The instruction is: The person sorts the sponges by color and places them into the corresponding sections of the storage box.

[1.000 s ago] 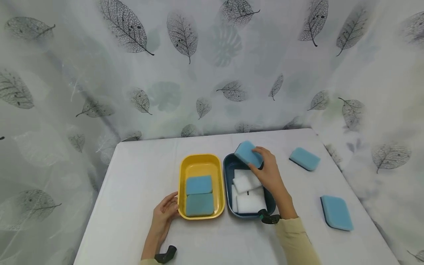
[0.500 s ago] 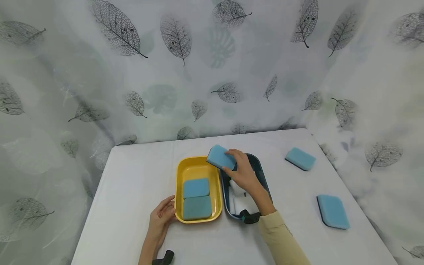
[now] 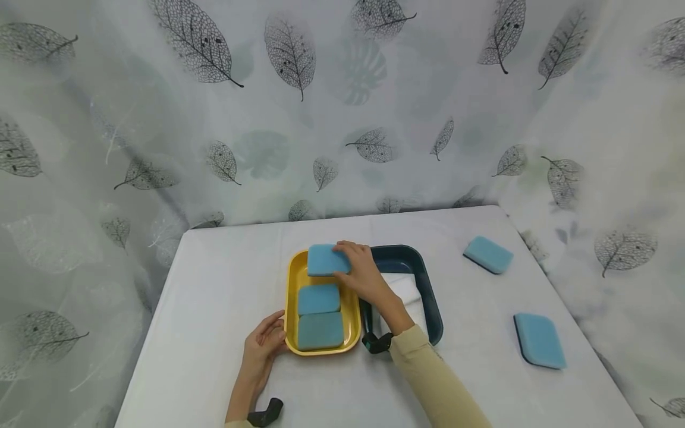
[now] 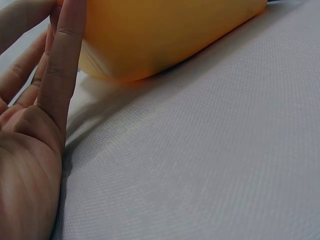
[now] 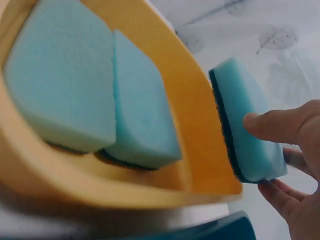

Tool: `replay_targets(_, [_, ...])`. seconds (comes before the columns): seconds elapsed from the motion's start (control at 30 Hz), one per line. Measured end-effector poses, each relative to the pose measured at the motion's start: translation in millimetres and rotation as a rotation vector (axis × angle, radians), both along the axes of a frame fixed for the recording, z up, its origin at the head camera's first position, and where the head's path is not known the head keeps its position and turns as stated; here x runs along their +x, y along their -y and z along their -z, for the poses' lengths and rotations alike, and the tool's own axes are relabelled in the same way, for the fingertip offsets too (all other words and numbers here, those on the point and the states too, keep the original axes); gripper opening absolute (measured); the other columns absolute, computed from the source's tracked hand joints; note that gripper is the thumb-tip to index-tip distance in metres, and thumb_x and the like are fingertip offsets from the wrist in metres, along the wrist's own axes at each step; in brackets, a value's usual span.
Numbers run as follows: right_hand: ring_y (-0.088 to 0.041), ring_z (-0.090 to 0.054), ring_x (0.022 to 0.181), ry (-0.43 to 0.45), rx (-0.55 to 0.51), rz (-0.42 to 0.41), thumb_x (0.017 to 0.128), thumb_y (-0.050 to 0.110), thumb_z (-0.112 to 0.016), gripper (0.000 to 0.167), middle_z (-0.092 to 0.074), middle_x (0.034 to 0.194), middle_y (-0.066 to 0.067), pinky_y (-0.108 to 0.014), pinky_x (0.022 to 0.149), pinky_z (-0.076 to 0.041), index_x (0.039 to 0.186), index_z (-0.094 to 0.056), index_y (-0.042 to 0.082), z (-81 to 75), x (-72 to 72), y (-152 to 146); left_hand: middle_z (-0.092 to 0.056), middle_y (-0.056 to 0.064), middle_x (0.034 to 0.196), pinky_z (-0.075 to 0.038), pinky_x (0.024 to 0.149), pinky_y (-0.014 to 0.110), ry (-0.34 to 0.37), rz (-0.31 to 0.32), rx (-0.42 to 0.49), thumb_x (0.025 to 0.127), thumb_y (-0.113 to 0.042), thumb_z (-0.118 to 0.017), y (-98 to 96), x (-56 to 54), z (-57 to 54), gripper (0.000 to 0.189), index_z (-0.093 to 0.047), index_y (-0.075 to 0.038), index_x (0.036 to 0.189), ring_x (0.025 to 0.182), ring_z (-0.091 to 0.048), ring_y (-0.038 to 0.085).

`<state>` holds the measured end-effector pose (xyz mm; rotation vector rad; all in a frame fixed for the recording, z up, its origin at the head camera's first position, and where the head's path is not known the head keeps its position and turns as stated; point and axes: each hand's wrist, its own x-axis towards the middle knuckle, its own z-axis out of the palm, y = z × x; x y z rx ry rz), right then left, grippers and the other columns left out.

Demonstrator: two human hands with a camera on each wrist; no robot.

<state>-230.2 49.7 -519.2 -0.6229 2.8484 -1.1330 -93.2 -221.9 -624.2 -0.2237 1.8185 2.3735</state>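
Observation:
My right hand (image 3: 364, 274) pinches a blue sponge (image 3: 323, 260) with a dark scouring layer, held above the far end of the yellow tray (image 3: 350, 333). In the right wrist view the thumb presses the side of that held sponge (image 5: 245, 120), its dark face toward the tray. Two more blue sponges, a nearer one (image 3: 320, 331) and a farther one (image 3: 319, 299), lie in the tray side by side. My left hand (image 3: 262, 351) rests at the tray's left wall, fingers fairly straight; the left wrist view shows its fingers (image 4: 62, 65) against the yellow wall (image 4: 165, 35).
Right beside the yellow tray stands a dark blue tray (image 3: 428, 291) with white sponges (image 3: 404, 288) in it, partly hidden by my right arm. Two blue sponges, one farther (image 3: 488, 254) and one nearer (image 3: 540, 340), lie on the white table (image 3: 225, 267) at the right.
My right hand has carried the blue sponge leftward, from above the dark blue tray to above the far end of the yellow tray. The left hand has stayed at the yellow tray's side.

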Motion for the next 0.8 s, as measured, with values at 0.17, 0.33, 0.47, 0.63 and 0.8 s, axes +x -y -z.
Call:
replay_targets(0.17, [-0.043, -0.042, 0.144, 0.016, 0.02, -0.01, 0.095, 0.018, -0.077, 0.052, -0.049, 0.158, -0.014, -0.056, 0.117, -0.044, 0.143, -0.057, 0.01, 2.6, -2.8, 10.8, -0.064, 0.001, 0.116, -0.064, 0.08, 0.024, -0.003, 0.015, 0.003, 0.101, -0.005, -0.064, 0.4, -0.9, -1.3, 0.051, -0.048, -0.001, 0.15, 0.098, -0.068, 0.007])
replay_targets(0.33, [-0.045, -0.04, 0.144, 0.041, 0.078, -0.028, 0.097, 0.015, -0.074, 0.052, -0.046, 0.159, -0.017, -0.055, 0.115, -0.045, 0.144, -0.054, 0.009, 7.3, -4.6, 21.7, -0.064, 0.001, 0.115, -0.064, 0.078, 0.024, 0.022, -0.015, 0.014, 0.1, -0.004, -0.065, -0.5, -1.3, -2.0, 0.051, -0.05, -0.001, 0.148, 0.095, -0.069, 0.007])
replay_targets(0.47, [-0.046, -0.042, 0.141, 0.055, 0.095, -0.015, 0.097, 0.014, -0.073, 0.05, -0.048, 0.156, -0.017, -0.054, 0.11, -0.05, 0.143, -0.054, 0.009, 8.7, -5.2, 29.0, -0.064, 0.0, 0.115, -0.064, 0.078, 0.024, 0.023, -0.011, 0.019, 0.1, -0.004, -0.065, -1.0, -1.3, -1.0, 0.052, -0.049, -0.001, 0.149, 0.097, -0.069, 0.007])
replay_targets(0.63, [-0.045, -0.043, 0.139, 0.055, 0.104, 0.002, 0.097, 0.012, -0.073, 0.047, -0.049, 0.154, -0.016, -0.053, 0.107, -0.051, 0.141, -0.056, 0.009, 8.4, -5.7, 35.6, -0.064, 0.0, 0.116, -0.064, 0.078, 0.023, -0.001, 0.004, 0.031, 0.101, -0.002, -0.064, -0.1, -1.2, -0.5, 0.052, -0.048, 0.0, 0.15, 0.098, -0.068, 0.006])
replay_targets(0.8, [-0.045, -0.045, 0.137, 0.053, 0.117, 0.0, 0.097, 0.011, -0.073, 0.045, -0.047, 0.154, -0.017, -0.053, 0.104, -0.053, 0.14, -0.058, 0.009, 9.7, -3.9, 40.3, -0.064, -0.001, 0.115, -0.064, 0.076, 0.023, -0.006, 0.0, 0.039, 0.1, -0.001, -0.063, 1.1, -0.4, -1.6, 0.052, -0.047, 0.001, 0.15, 0.097, -0.068, 0.006])
